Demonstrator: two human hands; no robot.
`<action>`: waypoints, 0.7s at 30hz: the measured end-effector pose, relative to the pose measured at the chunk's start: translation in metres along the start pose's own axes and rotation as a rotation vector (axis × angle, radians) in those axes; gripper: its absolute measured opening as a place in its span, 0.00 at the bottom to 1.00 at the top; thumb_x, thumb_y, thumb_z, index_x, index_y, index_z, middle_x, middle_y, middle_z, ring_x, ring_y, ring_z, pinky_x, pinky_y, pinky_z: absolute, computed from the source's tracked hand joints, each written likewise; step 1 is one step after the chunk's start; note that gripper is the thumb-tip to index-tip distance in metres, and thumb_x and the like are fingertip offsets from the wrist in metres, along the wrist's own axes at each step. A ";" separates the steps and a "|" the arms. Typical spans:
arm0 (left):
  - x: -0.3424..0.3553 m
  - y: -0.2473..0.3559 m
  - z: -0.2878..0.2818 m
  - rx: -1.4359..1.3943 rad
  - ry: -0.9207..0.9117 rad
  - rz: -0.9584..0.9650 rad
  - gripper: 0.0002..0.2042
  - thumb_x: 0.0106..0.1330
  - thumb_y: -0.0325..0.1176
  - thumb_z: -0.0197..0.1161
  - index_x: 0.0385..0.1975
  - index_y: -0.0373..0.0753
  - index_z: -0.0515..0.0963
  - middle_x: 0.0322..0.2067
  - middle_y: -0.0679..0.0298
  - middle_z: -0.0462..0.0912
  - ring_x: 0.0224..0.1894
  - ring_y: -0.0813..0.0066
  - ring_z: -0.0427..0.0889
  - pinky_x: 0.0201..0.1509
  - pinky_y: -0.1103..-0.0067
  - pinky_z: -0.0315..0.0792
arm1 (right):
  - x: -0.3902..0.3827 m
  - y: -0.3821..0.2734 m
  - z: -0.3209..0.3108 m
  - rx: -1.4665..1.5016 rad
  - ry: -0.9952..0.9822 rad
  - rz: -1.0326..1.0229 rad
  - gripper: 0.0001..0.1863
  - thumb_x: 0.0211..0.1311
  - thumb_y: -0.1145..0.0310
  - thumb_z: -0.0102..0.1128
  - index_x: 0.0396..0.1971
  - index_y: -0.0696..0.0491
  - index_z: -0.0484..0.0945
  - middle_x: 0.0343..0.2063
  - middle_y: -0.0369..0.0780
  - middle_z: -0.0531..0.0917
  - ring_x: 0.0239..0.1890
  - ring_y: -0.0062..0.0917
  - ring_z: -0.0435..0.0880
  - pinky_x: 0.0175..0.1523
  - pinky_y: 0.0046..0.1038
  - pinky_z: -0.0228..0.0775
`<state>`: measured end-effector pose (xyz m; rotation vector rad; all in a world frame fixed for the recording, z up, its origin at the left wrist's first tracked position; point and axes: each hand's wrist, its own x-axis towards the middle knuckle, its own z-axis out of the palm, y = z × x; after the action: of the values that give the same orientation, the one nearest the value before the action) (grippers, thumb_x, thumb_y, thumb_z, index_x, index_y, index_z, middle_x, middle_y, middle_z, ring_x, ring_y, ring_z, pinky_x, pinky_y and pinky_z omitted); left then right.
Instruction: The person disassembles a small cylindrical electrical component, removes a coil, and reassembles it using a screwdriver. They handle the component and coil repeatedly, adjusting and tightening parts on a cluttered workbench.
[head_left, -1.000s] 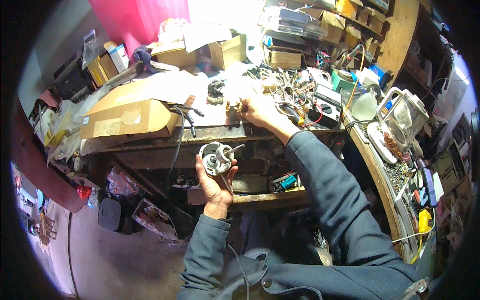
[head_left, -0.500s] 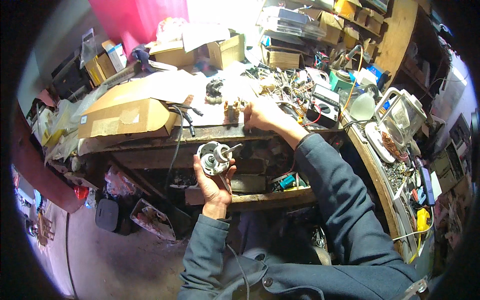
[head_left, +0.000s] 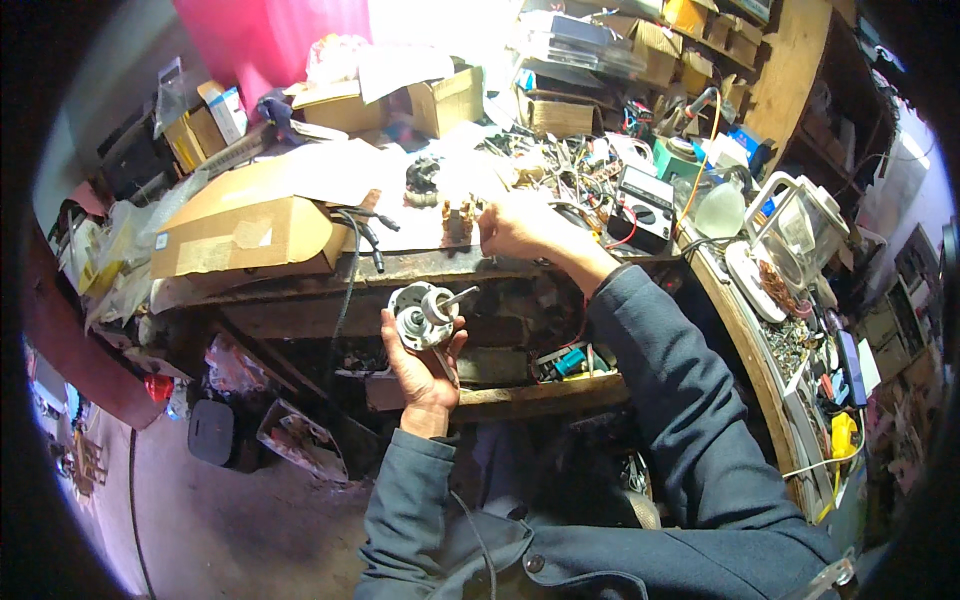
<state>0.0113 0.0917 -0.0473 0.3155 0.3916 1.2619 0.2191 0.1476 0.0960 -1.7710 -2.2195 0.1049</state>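
Note:
My left hand holds a round grey metal motor end cover up in front of the bench's edge, its fingers wrapped around the underside. A ring-shaped part with a thin metal shaft sits on the cover and points up to the right. Over the front of the bench my right hand is closed, knuckles up. Its fingertips are turned away, so what they hold, if anything, is hidden. Just left of it stand small brass-coloured parts. Behind these lies a dark coil-like part.
A flattened cardboard box and black cable ends lie left on the bench. Tangled tools and wires spread behind my right hand. A black meter and a clear jug stand right. A lower shelf runs under the bench.
The whole view has shifted slightly. My right hand's fingers look more tucked in beside the brass-coloured parts. The left hand keeps hold of the motor end cover, which is turned a little.

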 end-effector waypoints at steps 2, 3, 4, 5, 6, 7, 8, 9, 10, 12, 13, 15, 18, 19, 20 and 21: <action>0.000 -0.001 0.001 -0.003 -0.012 0.006 0.34 0.67 0.68 0.54 0.54 0.42 0.78 0.40 0.61 0.88 0.35 0.60 0.89 0.33 0.70 0.87 | -0.003 -0.003 0.001 -0.034 0.008 -0.024 0.10 0.46 0.65 0.74 0.30 0.48 0.89 0.27 0.42 0.88 0.34 0.37 0.87 0.44 0.36 0.79; 0.000 -0.001 0.001 -0.003 -0.010 0.001 0.34 0.67 0.69 0.54 0.54 0.42 0.78 0.40 0.60 0.88 0.35 0.60 0.89 0.33 0.70 0.87 | -0.004 -0.004 0.000 -0.049 0.032 -0.035 0.10 0.46 0.65 0.74 0.30 0.48 0.89 0.27 0.41 0.88 0.34 0.36 0.87 0.44 0.36 0.78; 0.000 0.000 0.002 -0.002 -0.008 -0.002 0.34 0.67 0.69 0.54 0.54 0.41 0.78 0.40 0.60 0.88 0.35 0.60 0.89 0.33 0.70 0.87 | -0.006 -0.006 -0.001 -0.064 0.057 -0.047 0.10 0.46 0.65 0.75 0.30 0.48 0.89 0.27 0.41 0.88 0.34 0.36 0.87 0.44 0.36 0.78; -0.001 0.000 0.003 -0.002 -0.005 -0.006 0.34 0.67 0.69 0.54 0.54 0.41 0.78 0.40 0.60 0.88 0.35 0.60 0.89 0.33 0.70 0.87 | -0.005 -0.004 -0.001 -0.040 0.056 -0.031 0.10 0.45 0.64 0.75 0.30 0.48 0.89 0.27 0.41 0.88 0.34 0.35 0.87 0.43 0.36 0.78; -0.002 -0.001 0.004 -0.014 -0.004 -0.009 0.34 0.67 0.68 0.54 0.55 0.41 0.78 0.40 0.60 0.88 0.35 0.60 0.89 0.33 0.70 0.87 | -0.005 -0.001 0.001 -0.013 0.054 -0.014 0.10 0.45 0.63 0.76 0.30 0.48 0.89 0.27 0.41 0.88 0.34 0.35 0.87 0.43 0.36 0.78; -0.002 -0.001 0.004 -0.012 0.000 -0.006 0.34 0.67 0.68 0.55 0.55 0.41 0.78 0.40 0.60 0.88 0.35 0.60 0.89 0.33 0.70 0.87 | -0.004 0.001 0.003 0.013 0.053 -0.001 0.11 0.45 0.63 0.77 0.30 0.48 0.89 0.27 0.40 0.88 0.33 0.34 0.87 0.42 0.35 0.78; -0.001 -0.001 0.003 -0.010 0.004 -0.003 0.34 0.67 0.68 0.55 0.55 0.41 0.78 0.41 0.60 0.88 0.35 0.60 0.89 0.33 0.70 0.87 | 0.000 0.004 0.005 0.010 0.027 0.023 0.11 0.44 0.62 0.77 0.30 0.48 0.89 0.27 0.40 0.88 0.33 0.34 0.87 0.42 0.35 0.78; -0.001 -0.001 0.003 -0.009 0.006 0.000 0.34 0.67 0.68 0.55 0.55 0.41 0.78 0.41 0.60 0.88 0.35 0.60 0.89 0.33 0.70 0.87 | 0.003 0.004 0.005 0.007 0.001 0.046 0.11 0.44 0.62 0.77 0.29 0.48 0.89 0.27 0.40 0.88 0.33 0.34 0.87 0.42 0.35 0.78; -0.001 -0.001 0.002 -0.008 0.000 -0.002 0.34 0.67 0.68 0.55 0.54 0.41 0.78 0.41 0.60 0.88 0.35 0.60 0.89 0.33 0.70 0.87 | 0.004 0.004 0.005 0.006 0.013 0.047 0.12 0.42 0.62 0.78 0.29 0.48 0.89 0.26 0.40 0.88 0.32 0.33 0.87 0.41 0.34 0.77; -0.001 0.000 0.001 -0.006 -0.011 -0.007 0.34 0.67 0.68 0.56 0.54 0.41 0.78 0.41 0.60 0.88 0.35 0.60 0.89 0.34 0.70 0.87 | 0.005 0.008 0.007 -0.012 0.023 0.046 0.12 0.41 0.62 0.78 0.28 0.48 0.89 0.25 0.39 0.88 0.31 0.33 0.87 0.40 0.34 0.77; -0.001 0.000 0.001 -0.007 -0.006 -0.011 0.34 0.67 0.68 0.56 0.54 0.41 0.78 0.41 0.60 0.88 0.35 0.60 0.89 0.34 0.70 0.87 | 0.006 0.010 0.009 -0.021 0.028 0.045 0.12 0.41 0.62 0.78 0.28 0.48 0.90 0.25 0.39 0.88 0.31 0.33 0.87 0.40 0.34 0.77; -0.001 0.000 0.003 -0.010 0.002 -0.019 0.34 0.66 0.68 0.56 0.54 0.41 0.78 0.41 0.60 0.88 0.35 0.60 0.89 0.34 0.70 0.87 | 0.010 0.015 0.012 0.002 0.007 0.073 0.11 0.41 0.63 0.78 0.28 0.48 0.90 0.24 0.39 0.88 0.30 0.33 0.87 0.40 0.34 0.77; -0.002 0.000 0.003 -0.001 -0.015 -0.007 0.34 0.66 0.68 0.56 0.53 0.40 0.78 0.41 0.60 0.88 0.35 0.60 0.89 0.34 0.70 0.87 | 0.012 0.019 0.016 0.054 0.006 0.099 0.10 0.41 0.64 0.78 0.27 0.48 0.90 0.24 0.40 0.88 0.29 0.33 0.87 0.40 0.34 0.77; -0.002 0.000 0.003 -0.002 -0.011 -0.008 0.34 0.66 0.68 0.56 0.53 0.40 0.78 0.41 0.60 0.88 0.35 0.60 0.89 0.34 0.70 0.87 | 0.013 0.021 0.017 0.075 0.008 0.105 0.10 0.41 0.64 0.78 0.27 0.48 0.90 0.24 0.40 0.88 0.29 0.33 0.87 0.39 0.34 0.77; -0.002 0.000 0.003 -0.003 -0.006 -0.008 0.34 0.66 0.68 0.56 0.53 0.40 0.78 0.41 0.60 0.88 0.35 0.60 0.89 0.34 0.70 0.87 | 0.014 0.022 0.018 0.062 0.000 0.098 0.10 0.41 0.64 0.78 0.27 0.48 0.90 0.24 0.39 0.88 0.29 0.32 0.87 0.40 0.34 0.78; -0.002 0.000 0.003 -0.004 -0.003 -0.010 0.34 0.66 0.68 0.56 0.53 0.40 0.78 0.41 0.59 0.88 0.35 0.60 0.89 0.33 0.70 0.87 | 0.016 0.021 0.018 0.049 -0.007 0.093 0.10 0.41 0.64 0.78 0.28 0.48 0.90 0.25 0.39 0.88 0.30 0.32 0.87 0.40 0.34 0.78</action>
<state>0.0123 0.0903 -0.0440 0.3116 0.3874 1.2518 0.2313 0.1701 0.0770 -1.8505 -2.1203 0.1840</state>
